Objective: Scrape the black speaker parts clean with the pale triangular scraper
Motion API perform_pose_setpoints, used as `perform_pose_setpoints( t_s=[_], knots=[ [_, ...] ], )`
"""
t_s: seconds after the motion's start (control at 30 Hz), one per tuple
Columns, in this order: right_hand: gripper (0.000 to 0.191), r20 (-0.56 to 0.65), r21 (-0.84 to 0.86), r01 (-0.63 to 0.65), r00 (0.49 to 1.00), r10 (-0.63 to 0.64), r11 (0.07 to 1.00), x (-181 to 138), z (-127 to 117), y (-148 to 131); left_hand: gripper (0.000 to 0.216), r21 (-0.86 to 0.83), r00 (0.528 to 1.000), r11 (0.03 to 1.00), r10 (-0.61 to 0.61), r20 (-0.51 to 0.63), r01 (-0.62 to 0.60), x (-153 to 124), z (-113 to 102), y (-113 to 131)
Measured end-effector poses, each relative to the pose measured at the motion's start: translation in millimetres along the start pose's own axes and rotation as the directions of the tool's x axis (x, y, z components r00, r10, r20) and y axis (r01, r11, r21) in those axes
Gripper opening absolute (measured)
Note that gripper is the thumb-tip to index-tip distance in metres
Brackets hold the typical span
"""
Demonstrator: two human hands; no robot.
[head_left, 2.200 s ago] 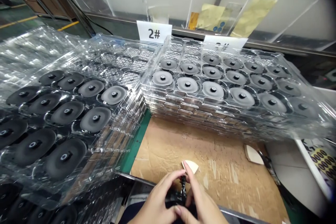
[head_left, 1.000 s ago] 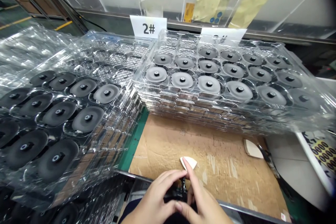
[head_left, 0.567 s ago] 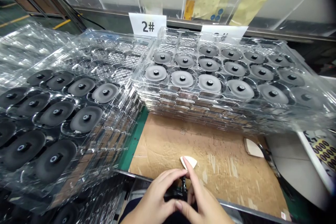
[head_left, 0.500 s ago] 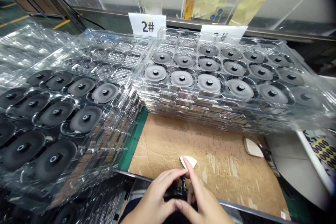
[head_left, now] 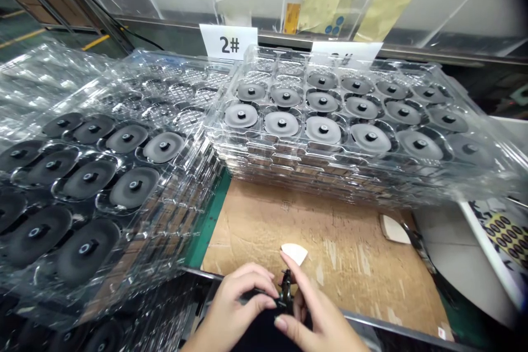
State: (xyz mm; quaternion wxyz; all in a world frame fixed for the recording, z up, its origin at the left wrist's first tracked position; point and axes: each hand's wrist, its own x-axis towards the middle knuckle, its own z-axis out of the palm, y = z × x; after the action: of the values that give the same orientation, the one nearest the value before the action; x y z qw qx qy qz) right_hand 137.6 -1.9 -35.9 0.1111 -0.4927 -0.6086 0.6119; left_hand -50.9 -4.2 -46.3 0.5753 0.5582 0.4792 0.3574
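Observation:
At the front edge of the bench, a small glossy black part (head_left: 286, 285) is held between my two hands; its exact kind I cannot make out. My left hand (head_left: 237, 305) pinches its left side between thumb and index finger. Curled fingers of my right hand (head_left: 311, 308) support it from the right, with the index finger stretched forward and the thumb apart. Just beyond the fingertips, a white wedge-shaped piece (head_left: 295, 253) lies on the cardboard sheet (head_left: 256, 220).
Stacked clear plastic trays (head_left: 280, 146) with round dark discs stand at the back, and another tray stack (head_left: 165, 190) at the left. A black-handled tool with a pale wedge-shaped head (head_left: 395, 230) lies at right, near a white box (head_left: 490, 253) holding a sticker sheet (head_left: 509, 237).
My left thumb and index finger have drawn back left and down from my right fingertips. More of the black part and the white wedge-shaped piece now shows.

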Motion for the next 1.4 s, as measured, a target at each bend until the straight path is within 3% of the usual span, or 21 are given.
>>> perform_pose_setpoints(
  t_s=[0.5,0.73,0.9,1.0,1.2,1.3,1.4],
  knots=[
    [0.08,0.038,-0.1,0.025,0.999,-0.021,0.995,-6,1,-1,0.011,0.06,0.991,0.998,-0.007,0.137,-0.001,-11,5,11],
    [0.078,0.019,-0.089,0.094,0.995,-0.093,0.992,-21,5,8,0.018,0.132,0.981,0.991,-0.005,0.196,-0.022,-20,17,14],
    [0.09,-0.025,-0.037,0.154,0.988,-0.155,0.987,-37,5,13,0.023,0.103,0.988,0.995,0.0,0.156,-0.017,-24,26,23],
    [0.089,-0.083,-0.045,0.165,0.982,-0.168,0.985,-48,-3,16,0.029,0.01,0.998,0.999,-0.04,0.05,0.04,-19,28,29],
    [0.053,-0.259,-0.136,0.066,0.961,-0.099,0.989,-81,-12,30,0.03,-0.299,0.981,0.949,-0.143,-0.132,0.098,-9,33,37],
    [0.05,-0.262,-0.091,0.088,0.959,-0.109,0.992,-98,-8,41,0.03,-0.47,0.977,0.879,-0.161,-0.139,0.078,-9,41,43],
    [0.048,-0.242,-0.082,0.127,0.96,-0.143,0.989,-108,-5,52,0.038,-0.631,0.991,0.773,-0.123,-0.058,0.059,-7,49,53]
  ],
)
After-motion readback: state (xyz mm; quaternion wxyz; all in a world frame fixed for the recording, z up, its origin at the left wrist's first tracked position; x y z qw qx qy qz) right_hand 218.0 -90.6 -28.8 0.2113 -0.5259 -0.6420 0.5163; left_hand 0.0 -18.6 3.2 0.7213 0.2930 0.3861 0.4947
